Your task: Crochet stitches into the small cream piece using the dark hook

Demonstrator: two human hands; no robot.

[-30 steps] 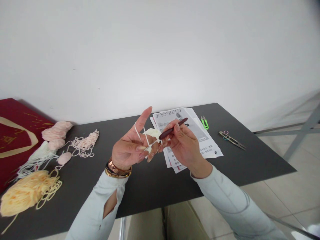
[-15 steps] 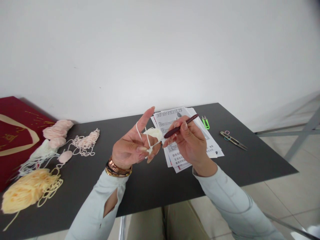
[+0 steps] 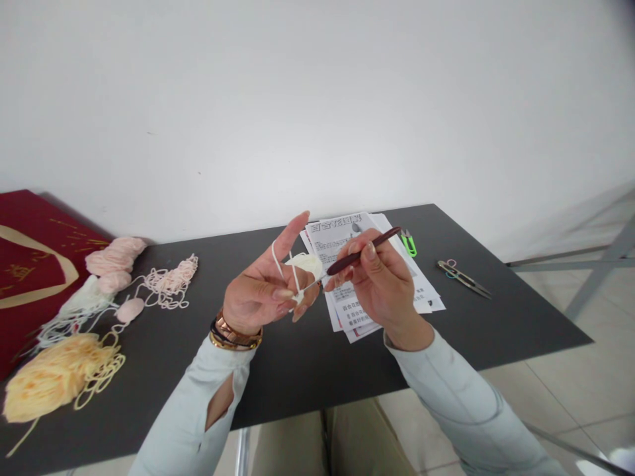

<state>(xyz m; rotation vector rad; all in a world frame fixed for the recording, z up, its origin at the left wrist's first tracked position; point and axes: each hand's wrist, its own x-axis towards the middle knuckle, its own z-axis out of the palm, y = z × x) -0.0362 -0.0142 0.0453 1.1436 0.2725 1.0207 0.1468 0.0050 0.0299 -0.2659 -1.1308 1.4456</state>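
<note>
My left hand (image 3: 262,291) pinches a small piece of white yarn work (image 3: 298,297) between thumb and fingers. Its index finger points up, with a strand of white yarn (image 3: 276,258) looped round it. A crochet hook (image 3: 364,250) with a dark red handle lies in my right hand (image 3: 384,281), held like a pen. The hook's thin metal shaft reaches left to the yarn work; its tip is too small to make out. Behind my left fingers, a cream yarn ball (image 3: 306,264) is partly hidden.
Printed sheets (image 3: 342,231) lie under my right hand. Green thread snips (image 3: 408,243) and metal snips (image 3: 464,279) are to the right. Pink yarn (image 3: 116,258), loose pale pink yarn (image 3: 171,283) and yellow yarn (image 3: 54,377) lie left, beside a red bag (image 3: 34,258). A wall (image 3: 317,119) stands behind the table.
My right hand and the crochet hook have shifted slightly to the right, and the handle's far end sits further right. My left hand keeps its pinch, almost unmoved.
</note>
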